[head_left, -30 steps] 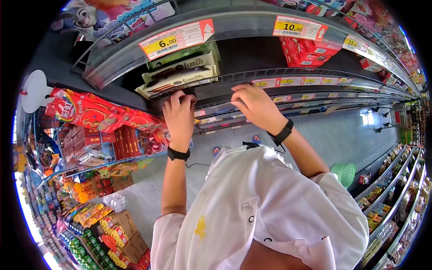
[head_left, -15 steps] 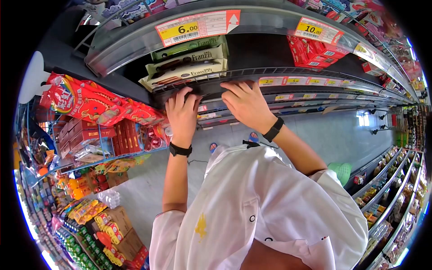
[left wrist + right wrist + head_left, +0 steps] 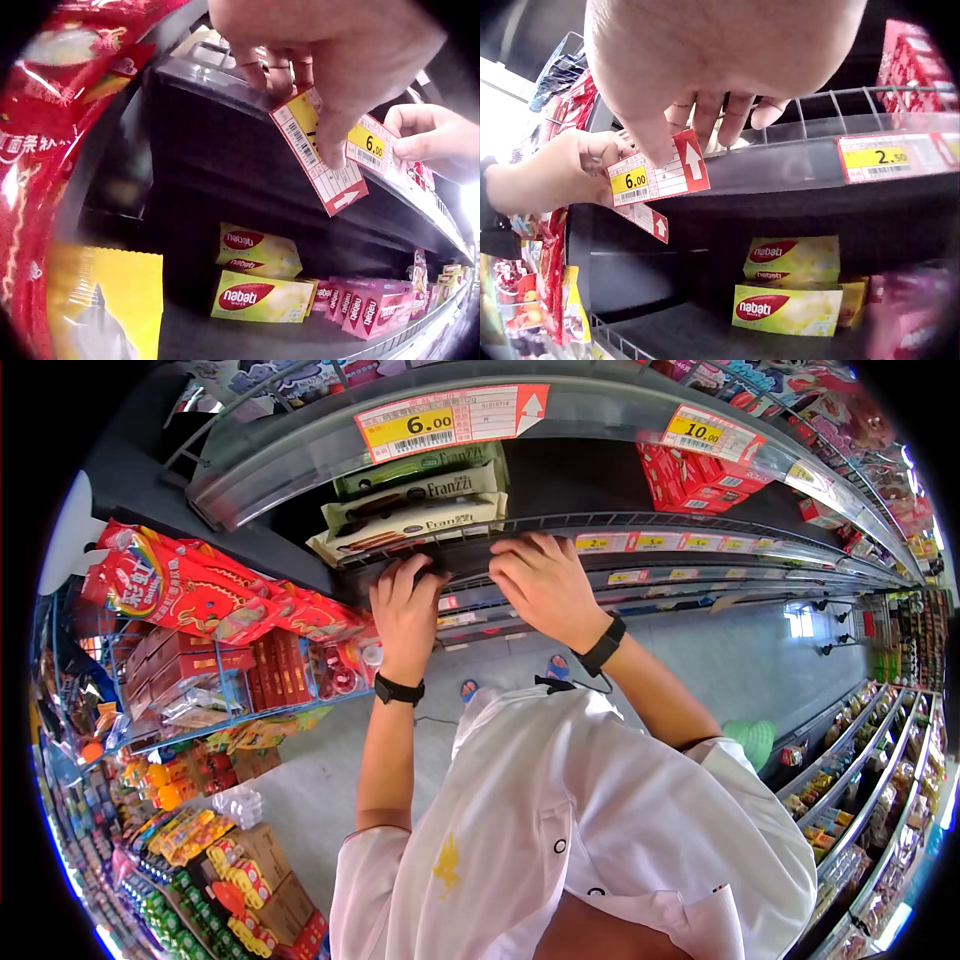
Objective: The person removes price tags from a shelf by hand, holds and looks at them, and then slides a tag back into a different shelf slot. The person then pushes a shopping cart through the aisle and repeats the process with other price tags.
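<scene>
My left hand (image 3: 405, 620) is at the front edge of a shelf, just below the Franzzi packs (image 3: 425, 528). In the left wrist view its thumb and fingers pinch a price tag (image 3: 303, 144) that hangs tilted, with a red arrow at its lower end. Close beside it, my right hand (image 3: 548, 585) pinches a second price tag (image 3: 634, 182), marked 6.00, between thumb and fingers against the shelf's clear edge strip (image 3: 780, 161). Both tags are hidden by the hands in the head view.
Above, another shelf edge carries a 6.00 label (image 3: 425, 426). Red Skittles bags (image 3: 190, 595) hang at the left, over a blue wire rack (image 3: 230, 715). Yellow Nabati boxes (image 3: 262, 297) stand on the shelf below. A 2.50 label (image 3: 885, 157) is further right.
The right hand has moved left along the shelf edge, closer to the left hand. The left hand stays near the same spot, and the head view has shifted slightly.
</scene>
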### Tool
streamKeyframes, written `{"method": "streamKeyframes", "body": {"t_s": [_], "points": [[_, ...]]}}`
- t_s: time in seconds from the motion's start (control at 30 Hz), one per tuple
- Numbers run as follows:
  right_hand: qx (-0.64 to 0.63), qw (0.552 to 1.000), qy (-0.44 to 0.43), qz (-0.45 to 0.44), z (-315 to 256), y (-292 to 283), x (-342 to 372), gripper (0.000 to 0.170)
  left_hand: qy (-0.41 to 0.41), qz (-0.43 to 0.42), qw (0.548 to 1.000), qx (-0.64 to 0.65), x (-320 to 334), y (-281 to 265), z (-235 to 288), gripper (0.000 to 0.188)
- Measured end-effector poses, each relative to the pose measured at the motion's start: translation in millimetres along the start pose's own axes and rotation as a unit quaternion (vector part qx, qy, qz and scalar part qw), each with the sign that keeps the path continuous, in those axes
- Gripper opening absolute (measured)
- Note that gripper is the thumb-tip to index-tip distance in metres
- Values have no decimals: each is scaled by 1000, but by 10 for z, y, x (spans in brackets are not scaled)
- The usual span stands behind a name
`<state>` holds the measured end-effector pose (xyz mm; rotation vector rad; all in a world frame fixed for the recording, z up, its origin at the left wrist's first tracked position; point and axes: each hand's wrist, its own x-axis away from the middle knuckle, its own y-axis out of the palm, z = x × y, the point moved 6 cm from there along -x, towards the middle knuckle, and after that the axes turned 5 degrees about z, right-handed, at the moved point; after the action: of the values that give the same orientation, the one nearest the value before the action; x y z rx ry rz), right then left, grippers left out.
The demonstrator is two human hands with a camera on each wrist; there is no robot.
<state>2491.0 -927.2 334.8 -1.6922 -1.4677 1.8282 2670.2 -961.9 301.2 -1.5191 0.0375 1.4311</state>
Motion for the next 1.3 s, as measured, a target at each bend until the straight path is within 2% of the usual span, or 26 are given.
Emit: {"method": "streamKeyframes", "body": {"t_s": [0.1,0.23,0.33,0.47,0.5,0.57,0.6,0.7,0.73,0.83,0.87,0.93,0.97,1.0,1.03,1.1,1.17,1.27,1.3], "points": [[10,1000,-5,1,35,62,43,10,-1,-5,1000,5,2,8,-9,18],[-46,999,-2,-26,-6,174,202,10,-15,-24,999,15,1,18,-47,19],[-105,994,21,-29,-41,85,252,13,-47,-26,998,17,54,-49,-26,19],[-87,995,37,-14,96,57,334,13,-120,9,989,82,293,-145,-122,21],[-127,989,69,-17,156,60,373,13,-207,14,967,147,386,-142,-162,19],[-202,970,135,-25,274,98,493,13,-372,27,887,273,654,-59,-210,16],[-239,955,175,-33,309,116,541,12,-347,20,906,241,676,-88,-186,17],[-342,876,337,-49,329,187,703,14,-414,-7,865,284,780,-91,-112,25],[-362,864,346,-42,297,176,681,18,-434,23,853,288,809,-88,-122,29],[-362,885,288,-49,227,215,607,19,-423,7,839,341,736,-114,-175,25],[-359,894,252,-90,194,230,558,17,-390,-28,865,314,669,-132,-147,23],[-288,948,132,-45,37,95,350,12,-320,-96,906,259,524,-172,-54,20],[-249,966,69,-22,-60,49,263,10,-316,-102,900,282,488,-175,-9,22],[-260,963,66,-22,-83,60,210,10,-311,-108,894,304,450,-163,54,24],[-330,933,130,-53,-41,140,226,10,-305,-114,888,326,416,-139,111,26],[-459,843,255,-113,32,335,321,12,-370,-121,841,375,492,-41,138,36],[-450,846,273,-84,60,307,365,14,-413,-133,807,399,503,-8,170,42],[-430,855,286,-42,139,290,491,14,-298,-59,920,249,392,-162,161,60],[-422,859,287,-29,174,271,529,13,-305,-20,930,205,390,-201,125,63]]}}
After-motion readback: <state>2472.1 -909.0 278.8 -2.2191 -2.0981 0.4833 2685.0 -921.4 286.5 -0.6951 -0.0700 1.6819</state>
